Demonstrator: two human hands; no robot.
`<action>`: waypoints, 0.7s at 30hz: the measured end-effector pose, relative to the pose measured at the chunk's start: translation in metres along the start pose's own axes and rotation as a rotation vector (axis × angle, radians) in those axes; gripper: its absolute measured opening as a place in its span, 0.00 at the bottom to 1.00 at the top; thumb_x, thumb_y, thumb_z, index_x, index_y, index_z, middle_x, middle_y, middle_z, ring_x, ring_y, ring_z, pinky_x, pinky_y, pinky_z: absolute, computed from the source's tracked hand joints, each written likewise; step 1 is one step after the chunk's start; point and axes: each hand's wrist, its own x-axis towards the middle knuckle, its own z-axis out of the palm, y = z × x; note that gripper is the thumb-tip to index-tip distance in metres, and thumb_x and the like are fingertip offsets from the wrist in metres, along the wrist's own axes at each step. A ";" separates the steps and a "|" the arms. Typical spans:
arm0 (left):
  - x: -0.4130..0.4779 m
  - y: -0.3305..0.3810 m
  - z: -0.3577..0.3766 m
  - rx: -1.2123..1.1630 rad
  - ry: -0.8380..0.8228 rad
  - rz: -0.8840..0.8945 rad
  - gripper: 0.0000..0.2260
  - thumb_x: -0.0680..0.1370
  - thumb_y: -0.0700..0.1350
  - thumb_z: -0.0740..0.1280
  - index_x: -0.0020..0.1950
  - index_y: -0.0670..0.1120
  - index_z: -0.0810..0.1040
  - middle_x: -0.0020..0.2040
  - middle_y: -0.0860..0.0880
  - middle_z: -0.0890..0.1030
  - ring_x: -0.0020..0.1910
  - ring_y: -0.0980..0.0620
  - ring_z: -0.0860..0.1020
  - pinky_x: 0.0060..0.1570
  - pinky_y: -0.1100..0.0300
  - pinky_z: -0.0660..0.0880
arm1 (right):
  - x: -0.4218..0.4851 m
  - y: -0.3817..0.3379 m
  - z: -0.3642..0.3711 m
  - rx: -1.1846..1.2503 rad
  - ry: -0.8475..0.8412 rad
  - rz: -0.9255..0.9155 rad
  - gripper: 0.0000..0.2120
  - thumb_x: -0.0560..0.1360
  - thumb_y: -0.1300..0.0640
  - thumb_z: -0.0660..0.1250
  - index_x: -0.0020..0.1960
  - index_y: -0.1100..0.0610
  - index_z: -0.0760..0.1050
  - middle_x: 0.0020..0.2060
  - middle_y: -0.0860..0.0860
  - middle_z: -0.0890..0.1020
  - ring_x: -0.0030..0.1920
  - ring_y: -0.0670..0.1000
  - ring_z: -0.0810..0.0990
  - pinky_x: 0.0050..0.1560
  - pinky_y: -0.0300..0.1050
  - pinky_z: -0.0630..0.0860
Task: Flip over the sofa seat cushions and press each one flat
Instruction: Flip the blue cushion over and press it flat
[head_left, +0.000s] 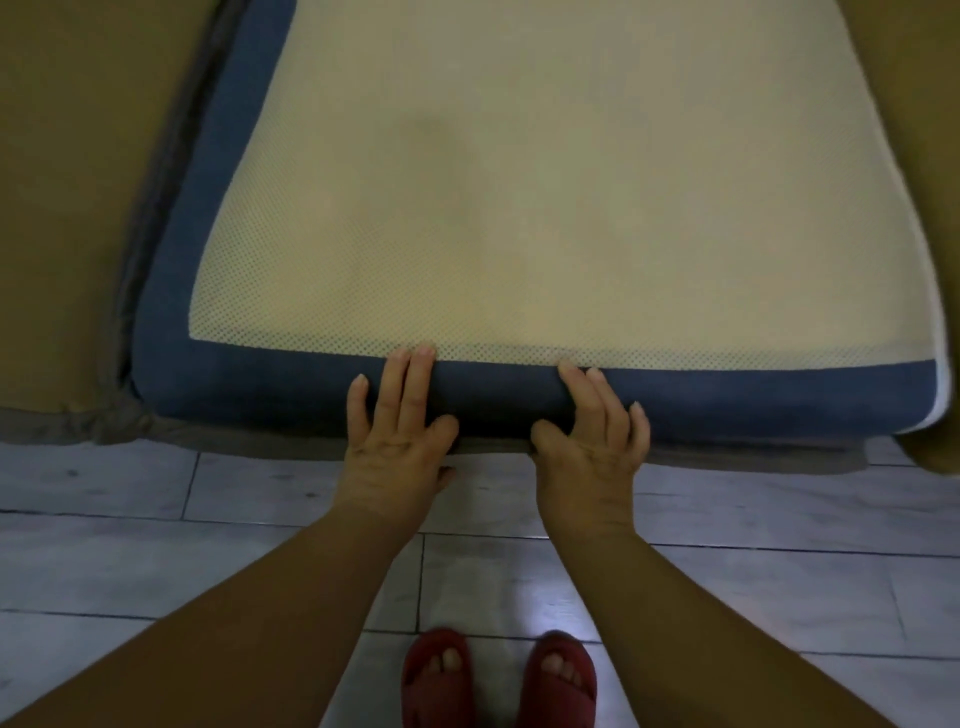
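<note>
A sofa seat cushion (545, 208) lies on the sofa base with its cream mesh underside facing up, framed by a blue fabric border. My left hand (395, 421) holds the middle of its front edge, fingers laid over the blue border up to the mesh and thumb tucked below the edge. My right hand (592, 431) grips the same edge just to the right in the same way. The two hands are about a hand's width apart.
A tan cushion (78, 182) sits to the left across a dark gap, and another tan surface (930, 156) is on the right. Grey sofa base fabric (130, 421) shows under the front edge. Below are grey floor tiles (260, 519) and my feet in red slippers (498, 675).
</note>
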 end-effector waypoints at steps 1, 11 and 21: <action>0.000 0.001 -0.007 -0.002 -0.005 -0.011 0.15 0.63 0.45 0.80 0.43 0.47 0.77 0.77 0.37 0.54 0.76 0.36 0.51 0.69 0.34 0.47 | 0.003 -0.001 -0.007 0.011 -0.019 0.000 0.15 0.62 0.66 0.78 0.39 0.54 0.74 0.72 0.51 0.65 0.73 0.56 0.61 0.73 0.59 0.48; 0.022 0.002 -0.168 -0.029 -0.030 0.028 0.13 0.61 0.39 0.78 0.37 0.48 0.76 0.76 0.38 0.61 0.75 0.37 0.56 0.67 0.34 0.51 | 0.072 -0.035 -0.147 -0.054 -0.087 -0.086 0.17 0.58 0.68 0.79 0.37 0.55 0.74 0.69 0.59 0.72 0.70 0.59 0.65 0.67 0.66 0.57; 0.065 -0.022 -0.455 0.293 0.245 0.196 0.07 0.75 0.41 0.67 0.52 0.49 0.76 0.77 0.46 0.60 0.78 0.45 0.48 0.70 0.32 0.40 | 0.219 -0.106 -0.389 -0.163 0.090 -0.223 0.17 0.62 0.68 0.78 0.38 0.53 0.73 0.58 0.52 0.82 0.66 0.57 0.75 0.68 0.64 0.50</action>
